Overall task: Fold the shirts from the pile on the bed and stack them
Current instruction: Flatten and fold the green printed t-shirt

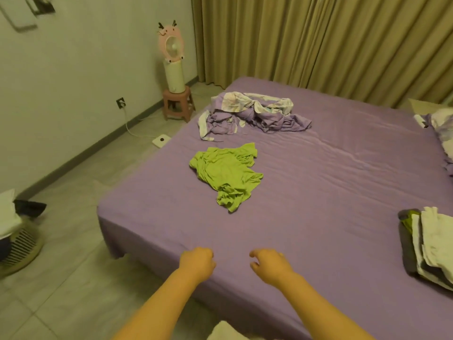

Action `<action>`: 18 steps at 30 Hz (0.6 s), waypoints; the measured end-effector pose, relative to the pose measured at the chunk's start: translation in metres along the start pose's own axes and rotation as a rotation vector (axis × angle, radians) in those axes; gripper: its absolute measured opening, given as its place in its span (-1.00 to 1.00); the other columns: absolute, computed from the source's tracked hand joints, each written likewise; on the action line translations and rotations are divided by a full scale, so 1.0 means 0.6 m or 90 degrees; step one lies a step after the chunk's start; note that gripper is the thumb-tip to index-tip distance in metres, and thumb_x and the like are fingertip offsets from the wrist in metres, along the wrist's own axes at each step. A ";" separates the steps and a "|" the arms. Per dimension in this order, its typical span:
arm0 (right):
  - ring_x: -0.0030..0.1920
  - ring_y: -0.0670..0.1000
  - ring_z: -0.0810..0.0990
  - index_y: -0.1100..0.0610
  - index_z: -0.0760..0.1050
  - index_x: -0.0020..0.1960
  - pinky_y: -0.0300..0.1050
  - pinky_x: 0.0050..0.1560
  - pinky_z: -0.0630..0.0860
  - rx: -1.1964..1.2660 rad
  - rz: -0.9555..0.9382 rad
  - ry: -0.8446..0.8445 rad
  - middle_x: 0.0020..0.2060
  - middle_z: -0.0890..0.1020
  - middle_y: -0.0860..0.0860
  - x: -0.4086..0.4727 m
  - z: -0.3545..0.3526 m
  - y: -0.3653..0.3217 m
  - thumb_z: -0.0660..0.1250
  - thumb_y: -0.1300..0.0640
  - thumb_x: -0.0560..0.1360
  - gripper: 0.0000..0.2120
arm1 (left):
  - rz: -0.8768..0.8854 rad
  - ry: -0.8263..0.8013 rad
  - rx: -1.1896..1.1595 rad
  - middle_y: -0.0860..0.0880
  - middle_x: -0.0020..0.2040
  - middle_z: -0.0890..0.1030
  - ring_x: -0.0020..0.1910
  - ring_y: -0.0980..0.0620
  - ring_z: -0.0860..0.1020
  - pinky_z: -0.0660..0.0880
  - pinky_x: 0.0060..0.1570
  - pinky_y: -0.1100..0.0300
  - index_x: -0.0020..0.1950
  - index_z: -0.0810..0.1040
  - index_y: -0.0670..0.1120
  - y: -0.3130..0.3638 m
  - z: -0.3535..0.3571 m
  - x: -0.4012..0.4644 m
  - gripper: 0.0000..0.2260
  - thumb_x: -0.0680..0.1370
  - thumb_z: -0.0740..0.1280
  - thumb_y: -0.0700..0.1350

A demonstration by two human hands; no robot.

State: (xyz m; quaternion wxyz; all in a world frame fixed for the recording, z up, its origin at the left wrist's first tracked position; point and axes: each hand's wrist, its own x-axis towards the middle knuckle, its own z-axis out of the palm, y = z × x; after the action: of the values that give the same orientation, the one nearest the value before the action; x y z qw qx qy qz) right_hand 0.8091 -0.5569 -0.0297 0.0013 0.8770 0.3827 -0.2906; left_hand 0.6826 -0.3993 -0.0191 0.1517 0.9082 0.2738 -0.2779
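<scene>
My left hand (pixel 197 262) hangs over the near edge of the bed (pixel 318 192), its fingers (pixel 207 253) curled in on themselves with nothing in them. My right hand (pixel 268 265) sits just beside it, fingers (pixel 255 253) loosely bent and a little apart, holding nothing either. Both hover close above the purple sheet; whether they touch it I cannot tell.

Ahead of my fingers, well apart from them, the green shirt (pixel 226 176) lies crumpled on the sheet. Farther beyond it is a rumpled heap of purple and white bedding (pixel 255 115). Far off to the right of my right fingers, at the bed's edge, sits the stack of folded shirts (pixel 431 244), white ones over grey. To the left of my left fingers, on the floor, stands a laundry basket (pixel 17 244). Away by the wall a pink fan (pixel 171 45) stands on a stool (pixel 177 104).
</scene>
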 end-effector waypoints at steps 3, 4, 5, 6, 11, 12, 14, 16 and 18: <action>0.31 0.09 0.44 0.06 0.33 0.41 -0.05 0.30 0.35 -0.007 -0.008 -0.018 0.33 0.47 0.06 0.044 -0.013 -0.012 0.10 0.03 0.61 -0.61 | -0.014 -0.015 -0.009 -0.11 0.31 0.49 0.25 -0.15 0.47 0.41 0.19 0.07 0.33 0.41 -0.10 -0.022 -0.008 0.025 -0.69 0.64 0.09 -0.04; 0.31 0.09 0.44 0.06 0.33 0.41 -0.06 0.30 0.36 -0.005 -0.008 -0.026 0.33 0.47 0.06 0.060 -0.017 -0.013 0.10 0.03 0.61 -0.61 | -0.016 -0.023 -0.013 -0.10 0.32 0.48 0.26 -0.14 0.47 0.41 0.20 0.08 0.34 0.41 -0.09 -0.028 -0.012 0.038 -0.68 0.64 0.09 -0.03; 0.32 0.09 0.43 0.06 0.33 0.41 -0.06 0.30 0.36 -0.001 -0.006 -0.035 0.34 0.47 0.05 0.078 -0.021 -0.013 0.10 0.03 0.61 -0.61 | -0.017 -0.030 -0.017 -0.09 0.33 0.48 0.27 -0.14 0.47 0.40 0.20 0.08 0.34 0.41 -0.09 -0.033 -0.016 0.052 -0.68 0.63 0.09 -0.03; 0.32 0.08 0.43 0.06 0.33 0.41 -0.06 0.30 0.36 0.006 -0.004 -0.041 0.34 0.46 0.05 0.095 -0.025 -0.012 0.10 0.04 0.60 -0.62 | -0.019 -0.034 -0.021 -0.09 0.33 0.49 0.27 -0.14 0.46 0.39 0.19 0.09 0.33 0.41 -0.09 -0.038 -0.021 0.068 -0.68 0.63 0.09 -0.04; 0.31 0.07 0.43 0.06 0.34 0.40 -0.10 0.27 0.37 0.045 0.007 -0.067 0.33 0.47 0.04 0.196 -0.048 0.011 0.10 0.06 0.60 -0.62 | -0.044 -0.057 -0.043 -0.09 0.31 0.50 0.26 -0.12 0.47 0.37 0.22 0.12 0.33 0.43 -0.08 -0.052 -0.067 0.161 -0.68 0.63 0.09 -0.04; 0.31 0.06 0.44 0.06 0.34 0.40 -0.11 0.27 0.37 0.050 0.009 -0.072 0.33 0.47 0.03 0.220 -0.054 0.019 0.10 0.06 0.60 -0.62 | -0.045 -0.065 -0.048 -0.09 0.31 0.50 0.26 -0.11 0.47 0.36 0.22 0.13 0.32 0.44 -0.08 -0.053 -0.079 0.185 -0.68 0.63 0.09 -0.04; 0.31 0.04 0.44 0.04 0.34 0.39 -0.14 0.26 0.37 0.060 0.017 -0.079 0.33 0.47 0.02 0.266 -0.068 0.032 0.10 0.05 0.59 -0.62 | -0.045 -0.074 -0.061 -0.10 0.32 0.49 0.26 -0.11 0.47 0.37 0.22 0.14 0.32 0.44 -0.08 -0.055 -0.105 0.230 -0.68 0.62 0.09 -0.03; 0.32 0.04 0.43 0.04 0.34 0.39 -0.15 0.26 0.38 0.064 0.023 -0.088 0.34 0.46 0.02 0.309 -0.083 0.043 0.10 0.05 0.59 -0.62 | -0.044 -0.075 -0.075 -0.10 0.32 0.49 0.26 -0.12 0.47 0.40 0.21 0.12 0.32 0.44 -0.09 -0.057 -0.129 0.273 -0.67 0.62 0.09 -0.03; 0.33 0.06 0.42 0.04 0.34 0.40 -0.13 0.27 0.38 0.062 0.031 -0.088 0.35 0.46 0.02 0.350 -0.104 0.051 0.10 0.06 0.59 -0.62 | -0.040 -0.073 -0.081 -0.11 0.31 0.49 0.26 -0.13 0.47 0.41 0.21 0.12 0.31 0.45 -0.10 -0.060 -0.153 0.311 -0.67 0.63 0.09 -0.02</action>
State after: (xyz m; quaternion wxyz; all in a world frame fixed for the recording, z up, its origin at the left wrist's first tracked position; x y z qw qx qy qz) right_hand 0.9747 -0.4237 -0.0921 -0.0076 0.8628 0.3459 -0.3687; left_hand 0.8298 -0.2541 -0.0599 0.2157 0.8702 0.3106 -0.3158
